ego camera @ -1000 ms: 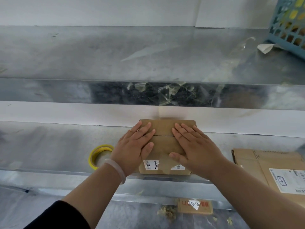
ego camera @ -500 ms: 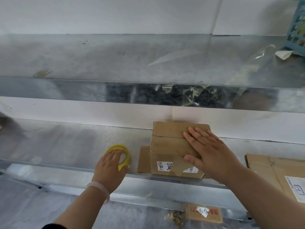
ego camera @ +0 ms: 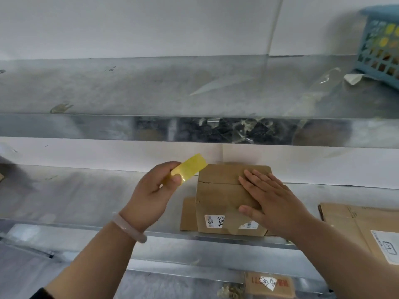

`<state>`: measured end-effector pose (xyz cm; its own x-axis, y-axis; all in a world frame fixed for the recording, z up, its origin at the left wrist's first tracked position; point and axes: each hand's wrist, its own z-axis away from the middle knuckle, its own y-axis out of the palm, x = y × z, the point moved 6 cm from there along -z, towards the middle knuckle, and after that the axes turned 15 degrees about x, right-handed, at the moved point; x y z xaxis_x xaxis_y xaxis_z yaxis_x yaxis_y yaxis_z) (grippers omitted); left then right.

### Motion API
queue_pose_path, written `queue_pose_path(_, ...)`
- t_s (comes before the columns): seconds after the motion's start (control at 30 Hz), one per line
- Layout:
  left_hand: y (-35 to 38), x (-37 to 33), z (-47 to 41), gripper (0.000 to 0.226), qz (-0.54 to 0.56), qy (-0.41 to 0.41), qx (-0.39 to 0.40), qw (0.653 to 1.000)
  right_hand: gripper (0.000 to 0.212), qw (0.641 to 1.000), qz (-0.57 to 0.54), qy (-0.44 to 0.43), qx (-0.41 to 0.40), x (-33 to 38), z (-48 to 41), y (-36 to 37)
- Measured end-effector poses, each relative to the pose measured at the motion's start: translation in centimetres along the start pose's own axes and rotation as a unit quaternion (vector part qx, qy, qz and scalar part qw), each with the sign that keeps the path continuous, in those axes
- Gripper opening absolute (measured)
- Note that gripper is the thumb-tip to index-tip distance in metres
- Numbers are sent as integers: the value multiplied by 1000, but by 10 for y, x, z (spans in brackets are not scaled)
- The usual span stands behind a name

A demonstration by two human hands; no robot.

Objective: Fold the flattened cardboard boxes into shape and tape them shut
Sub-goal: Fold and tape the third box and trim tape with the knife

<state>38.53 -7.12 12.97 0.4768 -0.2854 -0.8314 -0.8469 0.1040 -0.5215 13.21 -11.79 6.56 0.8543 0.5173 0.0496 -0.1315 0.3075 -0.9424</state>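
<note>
Head view. The small brown cardboard box (ego camera: pixel 218 197) stands folded at frame centre, on the grey metal bench (ego camera: pixel 75 195) near its front edge. The seam between its two top flaps runs across the upper face.

The right hand (ego camera: pixel 269 203) lies on the box top with fingers spread and straight, palm down. This most likely keeps the flaps closed, since no tape is visible over the seam. One side flap sticks out flat at the box's lower left, not yet folded in.

The left hand (ego camera: pixel 155 190), with a pale bracelet (ego camera: pixel 129 228) at the wrist, pinches the yellow roll of tape (ego camera: pixel 190 169) between thumb and fingers. It holds the roll above the bench, just left of the box's top edge, probably to start a strip there.

More flattened brown cardboard (ego camera: pixel 356 229) lies at the right edge, apart from the box.
</note>
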Motion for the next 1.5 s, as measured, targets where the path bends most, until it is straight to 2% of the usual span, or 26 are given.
queue_pose_path(0.1,20,-33,-35,21,114,15,46,992,120,1000,-14,-7,-11,0,-1,-2)
queue_pose_path(0.2,47,-44,-64,15,153,-17,76,985,121,999,-24,-16,-12,-2,-1,-1)
queue_pose_path(0.23,56,-44,-71,14,136,-35,95,986,117,999,-22,-20,-20,-2,-1,-1)
queue_pose_path(0.3,69,-43,-80,15,33,-59,145,987,112,998,-35,-19,-48,-4,-1,-2)
queue_pose_path(0.37,72,-41,-84,15,-49,-65,164,983,124,998,-48,1,-42,-9,-3,5)
queue_pose_path(0.43,70,-40,-88,15,-65,-74,169,981,131,996,-76,22,-37,-12,-3,10)
queue_pose_path(0.5,71,-39,-93,14,-91,-85,184,975,125,989,-142,16,-33,-15,-2,12)
queue_pose_path(0.57,76,-43,-97,15,-126,-78,212,966,110,958,-278,-9,-74,-21,5,8)
queue_pose_path(0.6,81,-47,-99,19,-152,-64,229,959,94,924,-366,-13,-111,-26,11,5)
queue_pose_path(0.67,90,-54,-102,29,-200,-38,259,944,51,830,-533,9,-163,-40,25,-3)
queue_pose_path(0.7,94,-57,-103,31,-218,-29,268,938,40,787,-594,26,-164,-45,28,-6)
queue_pose_path(0.73,97,-59,-104,29,-232,-24,272,933,36,773,-613,36,-157,-49,30,-11)
queue_pose_path(0.83,106,-66,-107,26,-269,-7,280,922,29,791,-595,62,-131,-55,25,-22)
queue_pose_path(1.03,114,-73,-113,20,-310,-17,292,905,32,735,-661,85,-124,-65,20,-14)
queue_pose_path(1.27,113,-71,-119,25,-283,-61,277,916,30,717,-678,75,-143,-69,26,-22)
queue_pose_path(1.37,115,-71,-119,27,-290,-63,261,919,25,680,-710,49,-175,-71,37,-33)
queue_pose_path(1.5,122,-76,-123,37,-327,-74,247,909,23,609,-763,10,-218,-76,51,-43)
